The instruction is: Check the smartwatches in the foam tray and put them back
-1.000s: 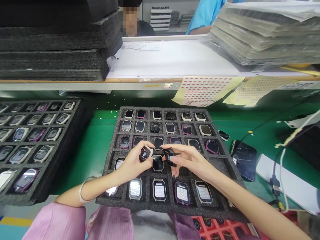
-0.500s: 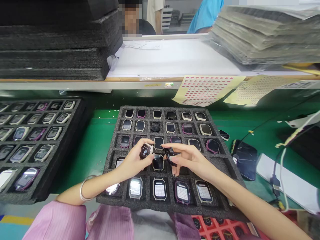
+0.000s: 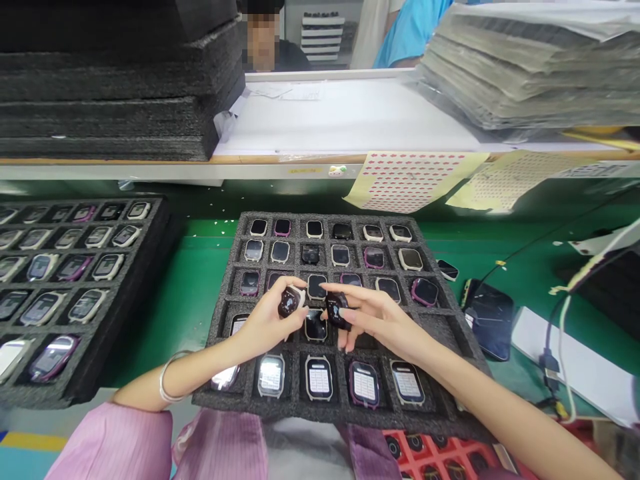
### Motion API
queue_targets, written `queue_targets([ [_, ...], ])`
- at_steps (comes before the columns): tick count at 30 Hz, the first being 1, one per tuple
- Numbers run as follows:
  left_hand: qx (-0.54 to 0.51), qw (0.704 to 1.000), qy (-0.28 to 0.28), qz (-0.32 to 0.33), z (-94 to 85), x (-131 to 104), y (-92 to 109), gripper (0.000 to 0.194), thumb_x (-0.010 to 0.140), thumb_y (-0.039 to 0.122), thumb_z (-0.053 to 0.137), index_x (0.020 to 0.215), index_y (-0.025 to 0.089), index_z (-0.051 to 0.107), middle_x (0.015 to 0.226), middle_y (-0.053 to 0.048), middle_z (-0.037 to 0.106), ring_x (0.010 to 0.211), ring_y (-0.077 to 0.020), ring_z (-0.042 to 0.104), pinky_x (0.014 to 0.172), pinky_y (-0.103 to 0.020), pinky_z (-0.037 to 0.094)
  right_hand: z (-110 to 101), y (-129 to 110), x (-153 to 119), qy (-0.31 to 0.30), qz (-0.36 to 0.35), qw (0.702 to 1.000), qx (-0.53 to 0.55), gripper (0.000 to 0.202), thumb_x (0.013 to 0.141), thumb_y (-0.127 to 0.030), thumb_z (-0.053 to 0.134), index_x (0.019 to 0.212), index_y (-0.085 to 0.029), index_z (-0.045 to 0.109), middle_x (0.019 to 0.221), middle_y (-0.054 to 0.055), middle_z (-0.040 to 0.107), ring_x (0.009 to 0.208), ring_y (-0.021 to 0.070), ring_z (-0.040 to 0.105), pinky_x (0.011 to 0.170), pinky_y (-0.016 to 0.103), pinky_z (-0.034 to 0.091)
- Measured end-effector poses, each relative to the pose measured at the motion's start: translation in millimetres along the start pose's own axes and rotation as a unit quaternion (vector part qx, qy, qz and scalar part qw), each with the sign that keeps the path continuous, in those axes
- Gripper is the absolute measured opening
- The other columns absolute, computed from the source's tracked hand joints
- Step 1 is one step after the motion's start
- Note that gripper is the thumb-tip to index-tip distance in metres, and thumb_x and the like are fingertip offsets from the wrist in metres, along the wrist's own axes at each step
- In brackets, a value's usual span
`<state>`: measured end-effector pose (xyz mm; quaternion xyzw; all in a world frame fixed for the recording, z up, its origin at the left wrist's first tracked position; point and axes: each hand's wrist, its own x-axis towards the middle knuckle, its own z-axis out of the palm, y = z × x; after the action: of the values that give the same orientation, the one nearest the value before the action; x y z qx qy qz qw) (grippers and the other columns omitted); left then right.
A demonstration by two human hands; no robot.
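Observation:
Between the thumb and fingers of my left hand (image 3: pixel 273 313) is a smartwatch with a light case (image 3: pixel 291 301), its dark screen lit with small marks. My right hand (image 3: pixel 377 312) pinches a black smartwatch (image 3: pixel 337 311), whose dark face also shows small lit marks. Both are held apart, over the middle of a black foam tray (image 3: pixel 340 417). Smartwatches fill many of the tray's compartments; several in the front row, such as the purple-framed smartwatch (image 3: pixel 365 384), show bright white screens. My hands hide some compartments in the middle rows.
A second foam tray of watches (image 3: pixel 85 373) stands at left. To the right lie a black phone-like device (image 3: pixel 493 320), a white board (image 3: pixel 575 367) and cables (image 3: pixel 550 360). A red tray (image 3: pixel 440 457) sits below the front edge. Foam sheets (image 3: pixel 110 100) are stacked on the shelf; a person sits behind.
The black watch in my right hand has turned so that its face now shows towards me. My left hand and its watch stay nearly still. In the background, a person in light clothing has shifted right.

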<state>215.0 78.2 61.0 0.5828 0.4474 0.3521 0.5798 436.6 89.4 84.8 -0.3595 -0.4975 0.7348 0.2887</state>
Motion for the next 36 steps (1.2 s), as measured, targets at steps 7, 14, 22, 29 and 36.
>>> queue_targets([
  [7, -0.094, 0.995, -0.031, -0.015, 3.1, 0.3, -3.0, 0.046, 0.078, 0.021, 0.065, 0.119, 0.023, 0.043, 0.091, 0.0, 0.053, 0.064, -0.0101, 0.054, 0.052, -0.021, 0.049, 0.0, 0.1, 1.6, -0.007, -0.001, 1.0, 0.025, 0.041, 0.087, -0.03, 0.064, 0.125, -0.019, 0.054, 0.092, 0.006, 0.065, 0.066, 0.0147, 0.067, 0.052, 0.024, 0.055],
  [14, -0.233, 0.971, -0.039, -0.048, 4.1, 0.8, -1.4, 0.03, 0.085, 0.02, 0.051, 0.115, 0.019, 0.047, 0.1, -0.008, 0.061, 0.088, -0.0198, 0.063, 0.068, -0.033, 0.057, -2.6, 6.8, 2.7, 0.064, -0.005, 0.998, -0.001, 0.048, 0.086, -0.026, 0.062, 0.132, -0.02, 0.049, 0.096, 0.007, 0.066, 0.058, 0.0139, 0.067, 0.046, 0.024, 0.053],
  [22, -0.243, 0.968, -0.025, -0.053, 3.0, 0.8, 0.0, 0.03, 0.084, 0.025, 0.055, 0.113, 0.019, 0.052, 0.098, -0.008, 0.064, 0.088, -0.0221, 0.065, 0.068, -0.035, 0.057, -2.8, 7.3, 1.6, 0.07, -0.004, 0.997, 0.016, 0.051, 0.086, -0.027, 0.062, 0.135, -0.017, 0.05, 0.088, 0.008, 0.071, 0.061, 0.0185, 0.071, 0.047, 0.026, 0.054],
  [29, -0.22, 0.974, -0.036, -0.042, 3.5, 1.9, 1.6, 0.03, 0.084, 0.023, 0.054, 0.113, 0.019, 0.048, 0.094, -0.006, 0.061, 0.087, -0.0203, 0.063, 0.068, -0.033, 0.056, -3.4, 9.2, 1.8, 0.054, -0.013, 0.998, 0.015, 0.05, 0.087, -0.026, 0.062, 0.135, -0.018, 0.049, 0.1, 0.01, 0.071, 0.064, 0.018, 0.071, 0.048, 0.025, 0.055],
  [36, -0.049, 0.998, -0.027, -0.015, 1.8, 0.3, -5.4, 0.036, 0.079, 0.018, 0.062, 0.112, 0.022, 0.048, 0.09, 0.0, 0.053, 0.066, -0.0115, 0.051, 0.056, -0.023, 0.043, -0.7, 5.7, 2.0, 0.002, -0.048, 0.999, -0.005, 0.039, 0.089, -0.029, 0.062, 0.126, -0.019, 0.056, 0.094, 0.007, 0.069, 0.07, 0.0177, 0.07, 0.055, 0.029, 0.058],
])
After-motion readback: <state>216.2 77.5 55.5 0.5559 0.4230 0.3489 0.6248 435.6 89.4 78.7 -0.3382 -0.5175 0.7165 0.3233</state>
